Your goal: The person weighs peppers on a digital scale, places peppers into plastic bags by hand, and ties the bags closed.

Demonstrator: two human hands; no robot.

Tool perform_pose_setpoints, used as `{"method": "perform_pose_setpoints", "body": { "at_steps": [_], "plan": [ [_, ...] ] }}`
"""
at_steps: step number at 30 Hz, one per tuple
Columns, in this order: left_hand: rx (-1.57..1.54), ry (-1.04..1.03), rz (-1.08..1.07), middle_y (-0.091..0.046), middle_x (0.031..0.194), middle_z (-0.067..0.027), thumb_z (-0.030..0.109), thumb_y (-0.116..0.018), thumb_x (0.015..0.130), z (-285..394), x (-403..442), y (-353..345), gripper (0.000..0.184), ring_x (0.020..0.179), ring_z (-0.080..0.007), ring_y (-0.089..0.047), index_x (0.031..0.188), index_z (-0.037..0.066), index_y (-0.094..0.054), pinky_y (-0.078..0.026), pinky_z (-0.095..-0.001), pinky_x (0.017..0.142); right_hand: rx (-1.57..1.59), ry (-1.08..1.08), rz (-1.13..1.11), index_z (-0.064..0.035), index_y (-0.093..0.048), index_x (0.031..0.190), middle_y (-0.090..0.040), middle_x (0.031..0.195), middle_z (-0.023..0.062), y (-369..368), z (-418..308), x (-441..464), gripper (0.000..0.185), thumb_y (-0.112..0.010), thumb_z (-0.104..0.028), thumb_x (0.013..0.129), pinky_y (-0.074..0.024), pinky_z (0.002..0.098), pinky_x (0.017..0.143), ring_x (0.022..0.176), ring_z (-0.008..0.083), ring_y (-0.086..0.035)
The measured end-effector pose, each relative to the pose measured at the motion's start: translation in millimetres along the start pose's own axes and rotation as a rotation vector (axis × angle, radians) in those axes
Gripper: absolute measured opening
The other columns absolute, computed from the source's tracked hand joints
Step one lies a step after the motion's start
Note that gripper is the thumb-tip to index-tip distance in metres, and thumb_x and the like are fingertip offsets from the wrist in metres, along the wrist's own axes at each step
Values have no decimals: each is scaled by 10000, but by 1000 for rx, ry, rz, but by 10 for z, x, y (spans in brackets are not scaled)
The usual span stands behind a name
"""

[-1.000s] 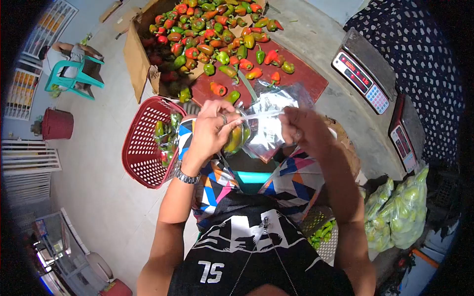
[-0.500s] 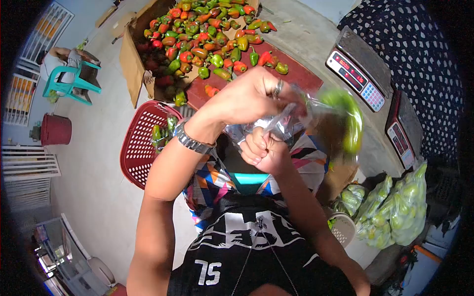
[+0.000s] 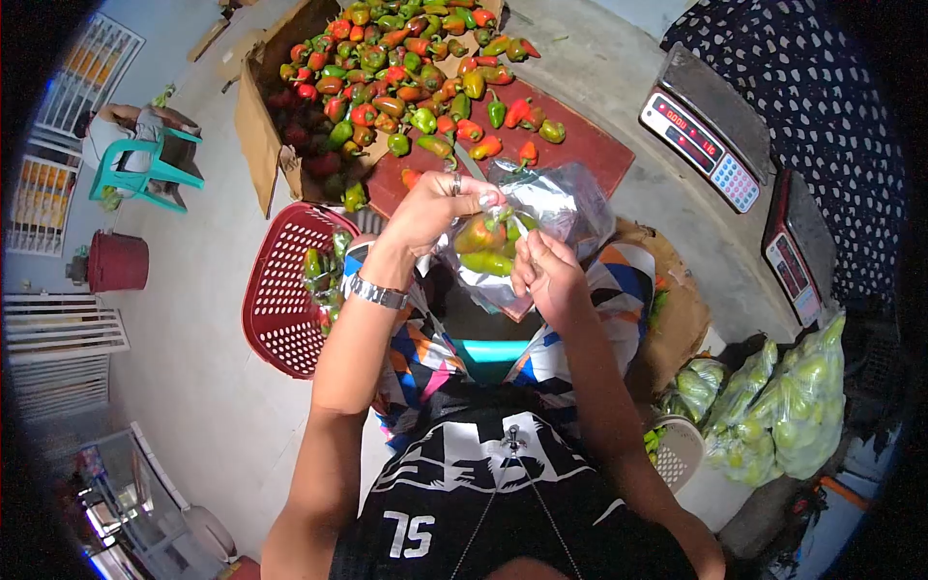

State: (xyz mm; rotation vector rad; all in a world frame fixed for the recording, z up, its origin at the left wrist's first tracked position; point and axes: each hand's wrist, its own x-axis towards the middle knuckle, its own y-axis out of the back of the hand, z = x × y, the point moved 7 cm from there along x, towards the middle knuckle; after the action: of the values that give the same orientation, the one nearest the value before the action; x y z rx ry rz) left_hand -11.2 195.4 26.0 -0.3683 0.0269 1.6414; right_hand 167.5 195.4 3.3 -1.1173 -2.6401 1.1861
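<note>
A clear plastic bag of peppers (image 3: 485, 253), green and reddish, hangs between my hands above my lap. My left hand (image 3: 440, 211), wearing a ring, pinches the twisted top of the bag on its left side. Close by on the right, my right hand (image 3: 549, 274) is closed on the bag's other twisted end. Behind it lies a stack of empty clear bags (image 3: 575, 198). Beyond, loose red and green peppers (image 3: 396, 82) are heaped in a cardboard box (image 3: 256, 135) and spill onto a dark red board (image 3: 580, 145).
A red perforated basket (image 3: 280, 324) with bagged peppers stands left. Two digital scales (image 3: 701, 150) sit at right. Large bags of green produce (image 3: 797, 416) and a pale basket (image 3: 684, 454) are lower right. A person sits on a green chair (image 3: 135, 159) far left.
The crossed hands have come apart, my left hand moving back left and my right hand staying right of centre. The bag of peppers, swinging at the right before, now hangs between them.
</note>
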Motion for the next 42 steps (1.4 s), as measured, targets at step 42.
{"method": "perform_pose_setpoints", "body": {
  "at_steps": [42],
  "plan": [
    [-161,-194,-312,-739,898,-45,149,-724,982,455,-326,-952,161,836,-88,-664,969,-11,-717,-533,-251,766,481,220,-368,-112,-486,840,-477,637,33,-612,34,-262,424,-419,-423,1121,-442,335,515,570,188,-537]
  ]
}}
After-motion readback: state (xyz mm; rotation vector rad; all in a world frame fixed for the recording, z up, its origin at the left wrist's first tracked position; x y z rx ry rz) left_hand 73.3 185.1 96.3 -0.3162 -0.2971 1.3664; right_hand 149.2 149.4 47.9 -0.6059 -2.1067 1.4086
